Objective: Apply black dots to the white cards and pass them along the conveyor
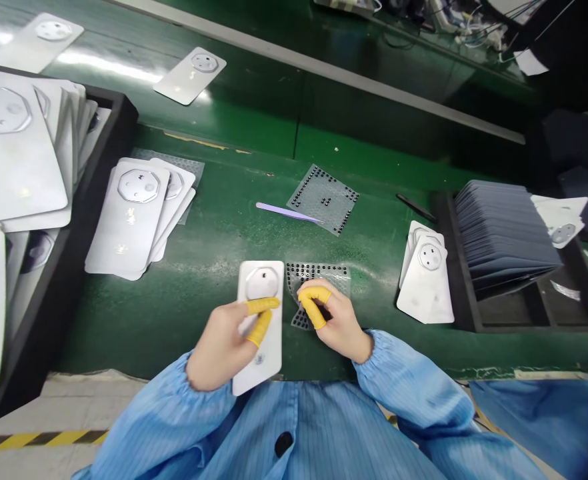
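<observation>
A white phone back cover [273,347] with an octagonal camera ring lies in front of me, its lower end at the table's front edge. My left hand [234,337] is over it, yellow finger cots on thumb and index finger, their tips close together on the cover. Just right of the cover, a clear sheet of small black dots [341,280] looks bent. My right hand [331,317], also in yellow cots, pinches at this sheet; its fingertips hide what lies between them. Farther back, lilac tweezers [287,212] rest with their tip on a second dotted sheet [317,193].
White covers are stacked at left [129,227] and right [427,280]. A black tray [119,110] at far left holds more. At right, a divided black tray [479,323] contains dark thin sheets [504,230]. A single cover [191,77] lies on the back ledge.
</observation>
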A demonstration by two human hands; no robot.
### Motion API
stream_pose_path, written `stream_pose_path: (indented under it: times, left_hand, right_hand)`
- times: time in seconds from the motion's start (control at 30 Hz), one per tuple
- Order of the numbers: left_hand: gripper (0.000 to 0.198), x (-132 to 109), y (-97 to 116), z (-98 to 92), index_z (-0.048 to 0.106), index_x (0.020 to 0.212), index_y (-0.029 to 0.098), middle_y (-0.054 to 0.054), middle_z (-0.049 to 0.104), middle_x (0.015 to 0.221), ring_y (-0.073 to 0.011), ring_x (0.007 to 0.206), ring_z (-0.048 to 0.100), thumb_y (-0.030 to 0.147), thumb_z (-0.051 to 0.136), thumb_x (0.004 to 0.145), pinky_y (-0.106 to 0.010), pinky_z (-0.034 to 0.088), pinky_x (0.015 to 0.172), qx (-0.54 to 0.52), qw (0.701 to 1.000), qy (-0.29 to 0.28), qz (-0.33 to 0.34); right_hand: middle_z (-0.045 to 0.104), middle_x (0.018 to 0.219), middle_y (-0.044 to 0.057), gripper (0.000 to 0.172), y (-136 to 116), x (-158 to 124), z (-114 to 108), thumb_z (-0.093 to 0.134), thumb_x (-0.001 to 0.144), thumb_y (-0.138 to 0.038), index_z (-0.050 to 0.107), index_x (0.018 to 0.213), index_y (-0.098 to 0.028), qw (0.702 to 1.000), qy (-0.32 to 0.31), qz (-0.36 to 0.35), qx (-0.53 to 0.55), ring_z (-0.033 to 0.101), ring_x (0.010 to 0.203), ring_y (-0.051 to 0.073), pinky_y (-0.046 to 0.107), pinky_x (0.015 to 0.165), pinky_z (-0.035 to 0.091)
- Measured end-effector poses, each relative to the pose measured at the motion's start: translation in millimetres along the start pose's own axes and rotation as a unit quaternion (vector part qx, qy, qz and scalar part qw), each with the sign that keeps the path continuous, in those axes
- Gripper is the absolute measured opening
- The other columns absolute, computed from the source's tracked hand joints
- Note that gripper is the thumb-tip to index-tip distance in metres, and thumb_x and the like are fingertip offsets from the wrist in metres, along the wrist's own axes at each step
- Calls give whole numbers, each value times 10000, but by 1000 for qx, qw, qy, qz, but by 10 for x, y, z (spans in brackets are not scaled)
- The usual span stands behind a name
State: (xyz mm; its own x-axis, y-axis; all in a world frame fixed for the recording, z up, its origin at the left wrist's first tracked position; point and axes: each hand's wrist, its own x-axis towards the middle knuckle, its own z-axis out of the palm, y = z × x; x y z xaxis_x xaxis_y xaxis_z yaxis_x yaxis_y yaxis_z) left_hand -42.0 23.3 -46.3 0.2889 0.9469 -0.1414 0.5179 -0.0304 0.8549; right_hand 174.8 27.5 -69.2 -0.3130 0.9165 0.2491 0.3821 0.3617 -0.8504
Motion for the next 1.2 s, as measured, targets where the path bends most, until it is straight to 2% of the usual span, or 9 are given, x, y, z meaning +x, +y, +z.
stream_pose_path:
  times: [0.13,0.23,0.47,0.6,0.67,0.77,0.97,1.07,1.2]
  left_hand:
    - [364,-209,-22,-221,662,1171,148,-80,747,1095,-249,945,724,233,595,824,-303,592,794,-40,988,136,-63]
    - [379,-272,20,-211,643,1205,173,-72,730,1142,-248,963,718,256,629,835,-302,588,814,-67,982,169,-56]
    - [259,-160,161,-99,705,1078,156,-90,761,1042,-232,903,734,202,607,842,-290,588,812,-126,983,132,-18]
    - [237,-128,199,-32,756,977,152,-101,777,962,-239,838,744,186,582,820,-310,596,787,-119,991,-40,37]
    - [260,-133,185,16,759,1002,158,-106,775,976,-246,829,744,197,581,816,-318,602,755,-135,986,-95,21]
    - [249,-166,150,45,762,1001,160,-107,775,965,-239,779,740,227,634,799,-272,599,633,-203,976,-58,-59]
    - [311,-138,236,30,744,984,185,-42,768,834,-144,568,670,252,795,685,-205,542,497,-473,847,133,-205]
    - [358,3,326,115,716,1014,191,-40,763,862,-153,608,684,224,796,666,-238,569,550,-564,788,108,-221]
    - [424,189,367,243,692,1041,166,-61,765,891,-176,650,701,235,801,637,-253,573,576,-590,771,47,-235]
  right_hand:
    - [630,1119,146,252,13,-47,-22,444,918,-96,507,1150,-170,990,-6,-62,-124,635,1057,187,338,866,566]
    - [669,1125,158,321,20,-61,-36,423,920,-72,451,1227,-161,980,-24,-96,-173,669,1051,190,316,830,595]
    - [614,1272,148,385,26,-70,-21,442,868,-35,461,1222,-185,978,-77,-79,-177,574,1207,229,417,949,557]
    - [570,1192,171,286,38,-25,16,435,824,-8,532,1040,-169,983,-53,-65,-163,557,1115,248,440,878,551]
    - [546,1126,158,238,35,0,32,434,813,-10,540,956,-168,985,-52,-47,-159,559,1035,234,416,833,554]
    - [532,1112,143,270,12,7,54,426,824,-16,532,1019,-169,981,-65,-25,-183,547,1031,231,406,849,549]
    - [545,1173,178,248,-18,-41,89,402,911,-47,535,1105,-126,959,-75,-55,-268,521,1136,250,435,935,523]
    - [551,1197,189,219,0,-24,41,431,921,-96,520,1119,-127,959,-93,-84,-254,518,1147,253,438,938,526]
    - [560,1200,161,211,14,5,-41,446,919,-147,497,1122,-171,972,-84,-95,-197,553,1068,231,402,855,558]
